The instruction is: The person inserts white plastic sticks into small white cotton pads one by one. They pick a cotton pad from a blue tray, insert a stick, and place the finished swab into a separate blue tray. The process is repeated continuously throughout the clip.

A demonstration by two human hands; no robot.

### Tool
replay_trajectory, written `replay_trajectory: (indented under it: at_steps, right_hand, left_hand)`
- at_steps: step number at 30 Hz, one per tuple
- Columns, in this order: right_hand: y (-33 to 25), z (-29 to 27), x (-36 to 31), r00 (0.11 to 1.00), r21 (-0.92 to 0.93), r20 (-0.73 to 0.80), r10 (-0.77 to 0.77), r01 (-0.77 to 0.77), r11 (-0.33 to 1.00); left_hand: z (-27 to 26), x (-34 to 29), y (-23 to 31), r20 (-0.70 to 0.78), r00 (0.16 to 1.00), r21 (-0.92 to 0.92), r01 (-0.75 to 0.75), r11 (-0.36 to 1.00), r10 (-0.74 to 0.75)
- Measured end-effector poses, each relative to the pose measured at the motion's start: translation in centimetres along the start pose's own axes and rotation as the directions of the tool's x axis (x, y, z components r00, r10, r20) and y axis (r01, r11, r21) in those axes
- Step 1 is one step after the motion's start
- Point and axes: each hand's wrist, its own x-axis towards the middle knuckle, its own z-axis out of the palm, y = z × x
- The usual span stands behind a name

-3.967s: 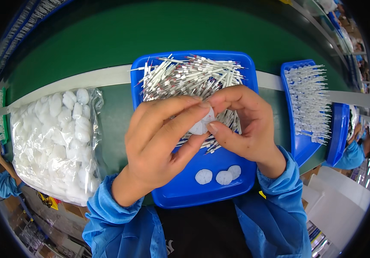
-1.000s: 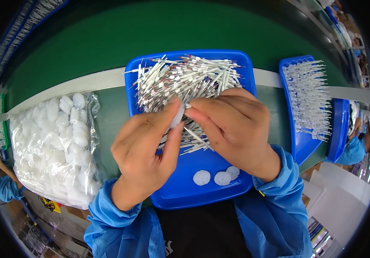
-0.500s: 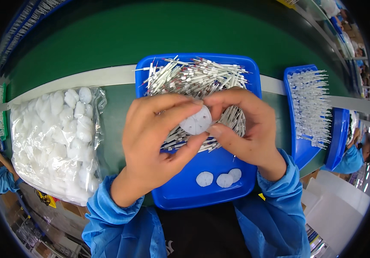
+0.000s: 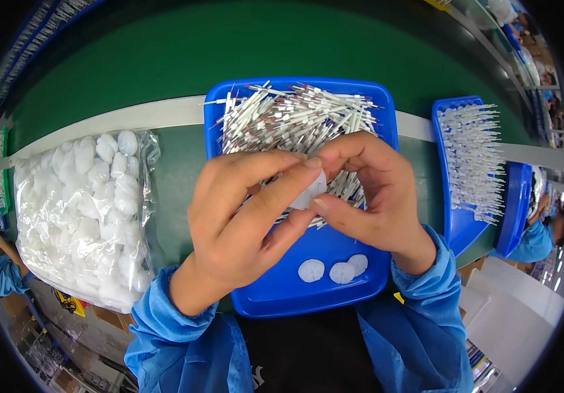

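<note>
Between my two hands is a small white round disc (image 4: 309, 192), partly covered by my fingers. My left hand (image 4: 246, 213) grips it from the left, fingers closed over its face. From the right, my right hand (image 4: 370, 196) pinches its edge between thumb and fingers. Both hands are above a blue tray (image 4: 295, 298). A heap of thin white rods (image 4: 295, 121), some with reddish ends, fills the far part of that tray. Several similar loose discs (image 4: 342, 272) lie in the near part.
A clear plastic bag of white rounded pieces (image 4: 82, 216) lies to the left. On the right, another blue tray (image 4: 457, 226) holds rows of white rods, with a further blue tray (image 4: 515, 209) beside it. Other people's sleeves (image 4: 536, 241) show at both rims.
My left fingers have shifted across the disc, so less of it shows. The hands stay together over the tray; the view has shifted very slightly.
</note>
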Motion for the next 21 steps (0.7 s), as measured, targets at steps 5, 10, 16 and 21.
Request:
replay_trajectory:
  at_steps: [5, 10, 16, 21]
  right_hand:
    - [0.5, -0.1, -0.6, 0.997, 0.221, 0.051, 0.056, -0.065, 0.973]
    - [0.4, -0.2, -0.3, 0.998, 0.203, 0.057, 0.023, -0.034, 0.979]
    - [-0.9, 0.2, -0.7, 0.993, 0.141, -0.024, 0.115, -0.11, 0.984]
    - [-1.2, 0.0, -2.2, 0.984, 0.175, -0.011, 0.178, -0.174, 0.969]
  left_hand:
    - [-0.1, 0.1, 0.0, -0.017, 0.999, 0.01, -0.033, 0.999, 0.033]
    - [0.0, 0.0, -0.1, -0.024, 0.999, 0.018, -0.046, 0.999, 0.046]
    - [0.3, -0.1, -0.3, -0.036, 0.993, -0.005, -0.116, 0.993, 0.116]
    - [-0.1, -0.8, 0.4, 0.025, 0.993, -0.015, -0.114, 0.993, 0.114]
